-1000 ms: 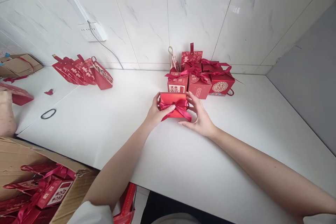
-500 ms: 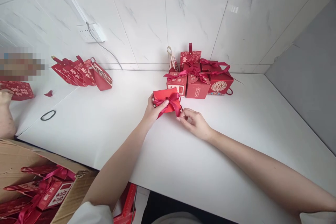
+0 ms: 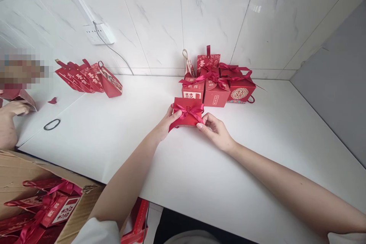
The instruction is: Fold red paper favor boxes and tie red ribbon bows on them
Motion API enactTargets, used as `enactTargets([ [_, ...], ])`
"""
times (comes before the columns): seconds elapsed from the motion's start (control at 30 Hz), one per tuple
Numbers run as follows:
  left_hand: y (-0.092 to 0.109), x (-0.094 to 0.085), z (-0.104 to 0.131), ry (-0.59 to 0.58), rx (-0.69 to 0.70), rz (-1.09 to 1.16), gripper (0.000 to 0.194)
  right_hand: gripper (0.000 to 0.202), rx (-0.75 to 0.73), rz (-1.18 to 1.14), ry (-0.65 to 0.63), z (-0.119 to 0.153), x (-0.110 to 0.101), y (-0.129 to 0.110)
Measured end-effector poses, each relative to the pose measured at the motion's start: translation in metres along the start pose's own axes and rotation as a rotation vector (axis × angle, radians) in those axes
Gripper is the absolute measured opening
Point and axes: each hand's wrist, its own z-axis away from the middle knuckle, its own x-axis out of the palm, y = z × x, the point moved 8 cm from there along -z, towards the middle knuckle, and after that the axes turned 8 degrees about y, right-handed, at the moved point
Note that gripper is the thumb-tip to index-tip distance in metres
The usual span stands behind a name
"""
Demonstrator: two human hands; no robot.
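Observation:
A small red gift box (image 3: 187, 122) with a crimson ribbon (image 3: 188, 111) tied in a bow across its top rests on the white table in front of me. My left hand (image 3: 167, 124) grips its left side, thumb lying over the ribbon and fingers partly hidden behind the box. At the front right corner, my right hand (image 3: 215, 131) pinches the ribbon's right tail with thumb and forefinger. Just behind stands a cluster of red gift boxes (image 3: 216, 93), several with bows on top.
Several red bags (image 3: 88, 78) lean in a row at the back left. A black ring (image 3: 52, 124) and a small red scrap (image 3: 52, 100) lie nearby. A cardboard box (image 3: 81, 211) of red boxes stands lower left. Another person's hand (image 3: 17, 108) holds a red box at far left.
The gift box has shifted slightly right and turned so its bow faces me more squarely. Both hands moved with it. The other person's red box has tilted.

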Motion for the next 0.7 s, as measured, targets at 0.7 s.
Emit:
enactTargets([
  [0.7, 0.003, 0.003, 0.005, 0.177, -0.045, 0.021, 0.076, 0.059, 0.079, 0.074, 0.079, -0.017, -0.038, -0.015],
])
